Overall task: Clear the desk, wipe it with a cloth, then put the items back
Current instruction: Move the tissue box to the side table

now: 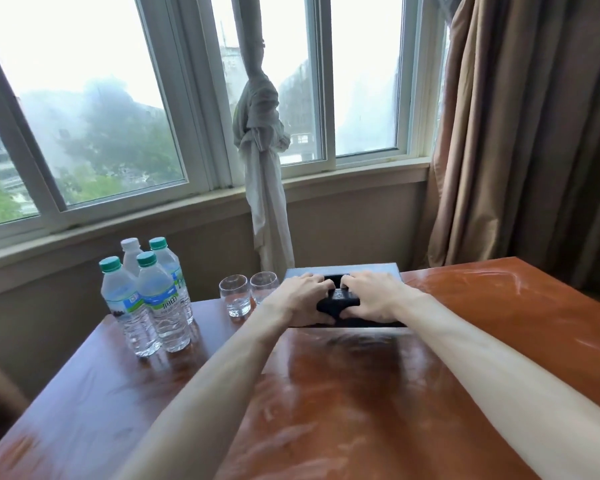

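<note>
- Black and small, the object point(338, 299) under both hands is mostly covered; what it is cannot be told.
- It lies on a grey tray point(343, 270) at the far edge of the wooden worktop point(326, 393).
- Left hand point(303, 299) and right hand point(369, 296) curl their fingers around it, each grip grasping one end.
- Four water bottles point(146, 299) and two glasses point(248, 294) stand left of the tray.

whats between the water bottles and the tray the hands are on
Two empty drinking glasses stand side by side on the desk between the water bottles and the dark tray, as the head view shows.
</note>
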Demonstrator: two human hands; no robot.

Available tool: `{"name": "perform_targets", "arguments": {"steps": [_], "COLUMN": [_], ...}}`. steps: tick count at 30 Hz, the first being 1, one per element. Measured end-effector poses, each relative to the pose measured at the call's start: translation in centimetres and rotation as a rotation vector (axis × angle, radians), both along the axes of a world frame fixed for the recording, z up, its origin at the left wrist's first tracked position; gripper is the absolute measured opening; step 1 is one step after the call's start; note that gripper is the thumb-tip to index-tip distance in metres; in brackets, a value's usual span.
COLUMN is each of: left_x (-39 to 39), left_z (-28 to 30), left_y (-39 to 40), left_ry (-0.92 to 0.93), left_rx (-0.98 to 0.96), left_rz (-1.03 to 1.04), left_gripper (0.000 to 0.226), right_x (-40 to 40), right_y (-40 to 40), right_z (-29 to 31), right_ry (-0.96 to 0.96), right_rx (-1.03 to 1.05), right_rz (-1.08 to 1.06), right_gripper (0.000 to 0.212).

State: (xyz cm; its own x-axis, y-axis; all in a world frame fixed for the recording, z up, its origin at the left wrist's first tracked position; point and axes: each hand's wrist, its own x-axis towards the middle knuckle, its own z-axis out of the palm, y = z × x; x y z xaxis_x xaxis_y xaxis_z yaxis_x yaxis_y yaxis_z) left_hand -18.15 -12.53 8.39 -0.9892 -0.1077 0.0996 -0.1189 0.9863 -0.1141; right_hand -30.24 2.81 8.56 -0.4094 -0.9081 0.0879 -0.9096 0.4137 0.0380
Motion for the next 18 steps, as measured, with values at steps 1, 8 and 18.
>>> {"name": "perform_targets", "arguments": {"steps": [1, 8, 18], "left_x": [1.3, 13.7, 38.7], "left_z": [0.8, 2.9, 2.7], "left_y": [0.6, 2.8, -5.3], "left_ry": [0.013, 0.033, -0.029], "left_rx": [-0.016, -0.067, -0.034], "left_rz": [-0.015, 0.057, 0.42], "left_gripper": [0.067, 0.062, 0.059], "right_x": [1.0, 12.0, 32.4], "right_y": [0.8, 2.4, -11.0], "right_z": [0.6, 2.5, 1.3], "right_ry": [-0.014, 0.095, -0.038], "right_rx": [-0.022, -0.046, -0.115], "right_rz": [0.011, 0.198, 0.552], "right_gripper": [0.051, 0.049, 0.055]}}
